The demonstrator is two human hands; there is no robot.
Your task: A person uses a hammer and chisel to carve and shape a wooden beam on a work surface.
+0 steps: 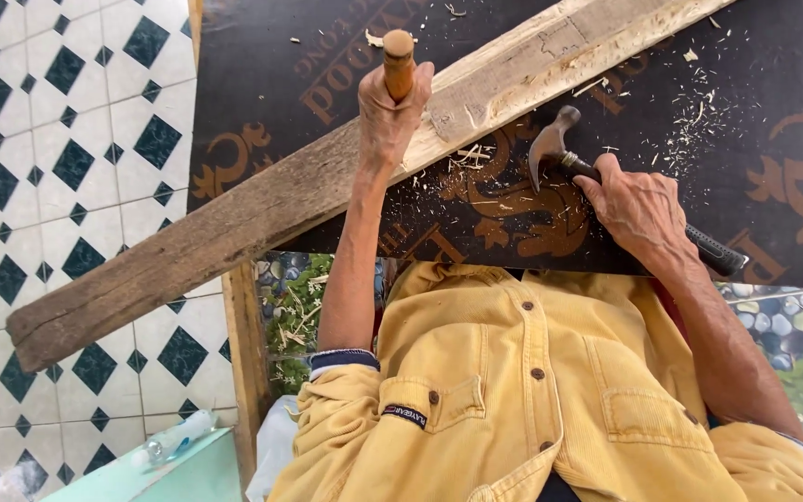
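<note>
1. My left hand (390, 116) is wrapping tight around the rounded wooden handle of a chisel (398, 60), all fingers closed on it, with the butt of the handle sticking out past my fist on the far side.
2. That fist is resting against the long, weathered grey-brown wooden plank (234, 218), which is lying slantwise across the dark brown printed board (755, 102), running from near left to far right.
3. My right hand (638, 209) is clamping shut on the shaft of a steel claw hammer with a black rubber grip (569, 158). I am gripping it close to the head, so the black grip is poking out to the right, past my wrist.
4. The hammer head is sitting just to the right of the plank, over the dark board, apart from the chisel handle.
5. Pale wood shavings (690, 121) are lying scattered on the board around the hammer and along the freshly cut, lighter stretch of plank.
6. The chisel's blade is hiding behind my fist and the plank, so I cannot tell where its edge is touching.
7. The plank's far right end is running out of the picture at the top.
8. My yellow corduroy shirt (513, 390) is filling the near side, covering the board's near edge.
</note>
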